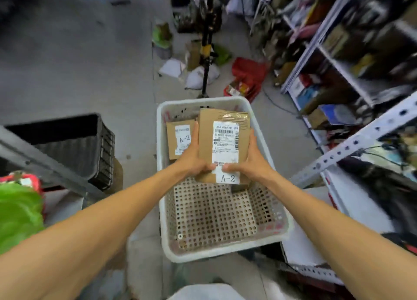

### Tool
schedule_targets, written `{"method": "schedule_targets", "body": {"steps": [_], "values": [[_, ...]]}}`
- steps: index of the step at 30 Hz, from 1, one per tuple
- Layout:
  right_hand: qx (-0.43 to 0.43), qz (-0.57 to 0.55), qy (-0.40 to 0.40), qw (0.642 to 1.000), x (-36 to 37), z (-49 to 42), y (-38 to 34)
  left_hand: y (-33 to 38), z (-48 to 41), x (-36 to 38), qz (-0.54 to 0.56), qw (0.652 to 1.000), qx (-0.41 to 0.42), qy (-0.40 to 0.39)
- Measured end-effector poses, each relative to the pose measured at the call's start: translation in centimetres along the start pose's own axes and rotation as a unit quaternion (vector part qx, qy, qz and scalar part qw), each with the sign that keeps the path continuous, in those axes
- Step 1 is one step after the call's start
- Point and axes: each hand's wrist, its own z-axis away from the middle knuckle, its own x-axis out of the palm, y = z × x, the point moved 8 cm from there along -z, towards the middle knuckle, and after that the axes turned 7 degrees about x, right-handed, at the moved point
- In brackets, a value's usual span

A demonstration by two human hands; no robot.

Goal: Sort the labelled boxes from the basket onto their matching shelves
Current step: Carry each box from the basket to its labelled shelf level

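Observation:
A white perforated plastic basket [222, 253] stands on the floor in front of me. Above it both hands hold a flat brown cardboard box [208, 132] whose white shipping label reads A-2. My left hand [193, 157] grips the box's left edge with the thumb on the label. My right hand [251, 162] grips its right edge, thumb on the label too. A smaller brown box [174, 139], also marked A-2, lies in the basket's far left corner. Another box is partly hidden under the held one.
A metal shelf rack [352, 141] packed with goods runs along the right. A black crate [74, 146] sits left of the basket, with a green bag [18, 214] near it. Red bags, white parcels and a black stand [207, 42] clutter the floor beyond the basket.

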Motion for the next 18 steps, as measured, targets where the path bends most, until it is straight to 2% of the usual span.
{"method": "schedule_targets", "body": {"steps": [5,9,18], "values": [[-0.02,0.01,0.011,1.0,-2.3,5.0,-3.7,5.5,2.9,-0.1,-0.018,0.997,0.069,-0.003],[-0.022,0.016,0.076,0.997,-4.6,9.4,-3.6,8.8,5.3,1.8,-0.037,0.991,0.127,-0.017],[-0.046,-0.01,0.196,0.98,-7.9,23.7,-0.1,12.4,15.5,10.6,-0.034,0.979,0.194,-0.056]]}}
